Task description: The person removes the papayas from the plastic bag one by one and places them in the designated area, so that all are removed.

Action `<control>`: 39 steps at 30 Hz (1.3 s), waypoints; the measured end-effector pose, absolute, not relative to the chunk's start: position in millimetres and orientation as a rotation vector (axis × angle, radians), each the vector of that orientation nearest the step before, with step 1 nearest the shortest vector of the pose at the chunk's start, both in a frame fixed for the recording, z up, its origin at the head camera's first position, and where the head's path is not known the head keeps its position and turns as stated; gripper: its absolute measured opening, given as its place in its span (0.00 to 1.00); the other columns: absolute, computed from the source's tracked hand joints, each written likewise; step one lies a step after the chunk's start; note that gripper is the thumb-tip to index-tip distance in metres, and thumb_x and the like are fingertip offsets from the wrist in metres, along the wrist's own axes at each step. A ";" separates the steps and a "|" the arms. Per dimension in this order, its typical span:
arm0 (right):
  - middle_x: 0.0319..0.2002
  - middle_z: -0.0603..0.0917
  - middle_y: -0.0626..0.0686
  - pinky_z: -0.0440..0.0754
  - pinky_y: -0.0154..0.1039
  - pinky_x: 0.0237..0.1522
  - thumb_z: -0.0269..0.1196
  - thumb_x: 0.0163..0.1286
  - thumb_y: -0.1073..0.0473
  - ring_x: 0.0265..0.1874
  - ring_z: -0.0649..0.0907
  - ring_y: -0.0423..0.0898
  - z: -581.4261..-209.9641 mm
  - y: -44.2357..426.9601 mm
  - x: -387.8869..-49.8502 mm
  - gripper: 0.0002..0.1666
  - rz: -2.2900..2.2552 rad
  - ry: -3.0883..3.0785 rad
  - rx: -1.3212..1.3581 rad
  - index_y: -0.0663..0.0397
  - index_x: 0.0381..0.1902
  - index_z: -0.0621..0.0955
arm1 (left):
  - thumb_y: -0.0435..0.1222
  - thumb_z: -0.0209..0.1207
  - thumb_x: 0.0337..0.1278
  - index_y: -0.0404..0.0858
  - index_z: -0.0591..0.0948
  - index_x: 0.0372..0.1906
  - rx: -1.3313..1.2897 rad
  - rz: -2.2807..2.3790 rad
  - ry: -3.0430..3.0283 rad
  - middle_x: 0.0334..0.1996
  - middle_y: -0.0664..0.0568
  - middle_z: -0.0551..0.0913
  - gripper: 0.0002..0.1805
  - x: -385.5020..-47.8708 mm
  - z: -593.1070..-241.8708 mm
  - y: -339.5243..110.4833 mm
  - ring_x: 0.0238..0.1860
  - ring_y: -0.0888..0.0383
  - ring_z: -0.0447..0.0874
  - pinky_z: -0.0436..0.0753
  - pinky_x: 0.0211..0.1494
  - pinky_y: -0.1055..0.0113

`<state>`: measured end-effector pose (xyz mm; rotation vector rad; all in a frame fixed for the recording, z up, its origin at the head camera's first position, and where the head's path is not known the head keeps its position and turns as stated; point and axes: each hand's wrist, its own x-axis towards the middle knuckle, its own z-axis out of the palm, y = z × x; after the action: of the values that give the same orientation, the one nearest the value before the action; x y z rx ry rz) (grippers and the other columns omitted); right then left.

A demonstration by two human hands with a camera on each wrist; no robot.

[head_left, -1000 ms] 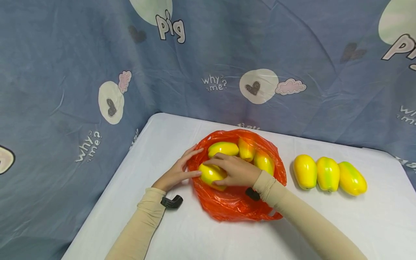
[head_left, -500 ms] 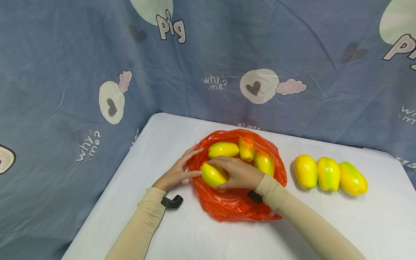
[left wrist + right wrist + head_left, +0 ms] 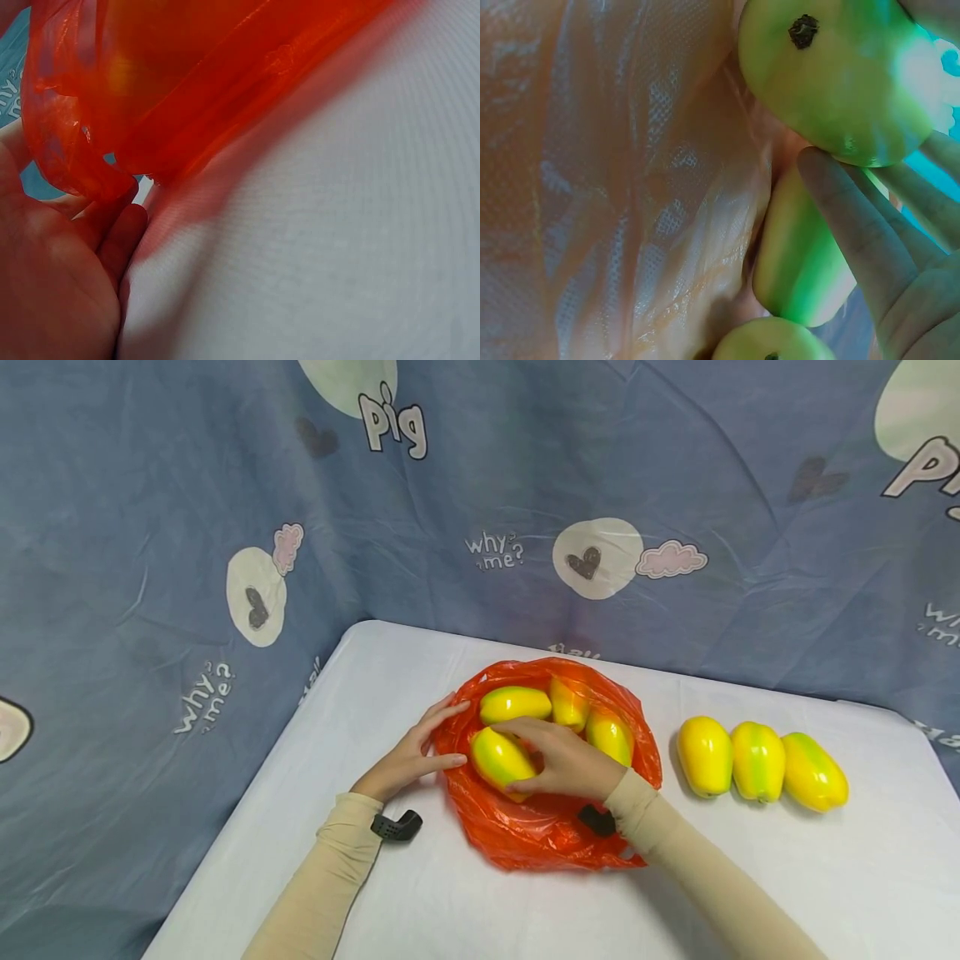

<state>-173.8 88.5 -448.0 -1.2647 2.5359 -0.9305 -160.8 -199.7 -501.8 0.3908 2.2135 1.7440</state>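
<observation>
A red plastic bag (image 3: 510, 839) lies with its mouth wide, showing several oblong yellow-green fruits inside. My right hand (image 3: 573, 760) reaches in and holds the near-left fruit (image 3: 498, 758) between thumb and fingers. In the right wrist view this fruit (image 3: 832, 75) shows its dark stem end, with the fingers along its side. At the bag's left rim, my left hand (image 3: 408, 760) rests with thumb and fingers spread against the plastic. The left wrist view shows the red film (image 3: 172, 82) draped over that hand's fingers (image 3: 124, 240).
Three more such fruits, a left one (image 3: 705, 757), a middle one (image 3: 757, 762) and a right one (image 3: 813, 772), lie in a row right of the bag. The white-covered table (image 3: 405, 668) meets a blue printed curtain (image 3: 450, 593) behind and at the left.
My right hand has shifted slightly right, and the fruit in it has moved right and turned a little inside the bag. The left hand has stayed at the rim.
</observation>
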 end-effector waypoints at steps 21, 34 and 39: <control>0.68 0.78 0.43 0.84 0.49 0.64 0.80 0.57 0.49 0.62 0.80 0.44 -442.2 113.3 -161.7 0.47 -1.200 2.547 -1.056 0.41 0.73 0.72 | 0.43 0.72 0.57 0.62 0.68 0.76 0.358 1.728 2.221 0.85 0.64 0.45 0.42 -159.5 -500.5 -199.6 0.86 0.51 0.39 0.52 0.85 0.41; 0.69 0.77 0.50 0.89 0.45 0.56 0.80 0.57 0.51 0.56 0.85 0.50 -438.5 136.4 -157.4 0.50 -1.380 2.585 -0.931 0.43 0.75 0.71 | 0.42 0.72 0.58 0.61 0.67 0.77 0.393 1.742 2.208 0.85 0.63 0.44 0.43 -159.8 -501.2 -200.2 0.86 0.52 0.37 0.50 0.85 0.41; 0.69 0.77 0.48 0.88 0.50 0.57 0.81 0.56 0.51 0.58 0.82 0.49 -434.5 146.4 -155.8 0.49 -1.423 2.631 -0.898 0.42 0.74 0.72 | 0.42 0.71 0.58 0.61 0.67 0.77 0.400 1.749 2.197 0.85 0.64 0.44 0.42 -159.7 -502.1 -201.1 0.86 0.52 0.36 0.48 0.85 0.40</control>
<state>-155.8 146.4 -434.5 -0.8975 2.6313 -1.4230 -159.7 -201.1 -502.1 0.3995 2.1972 1.7493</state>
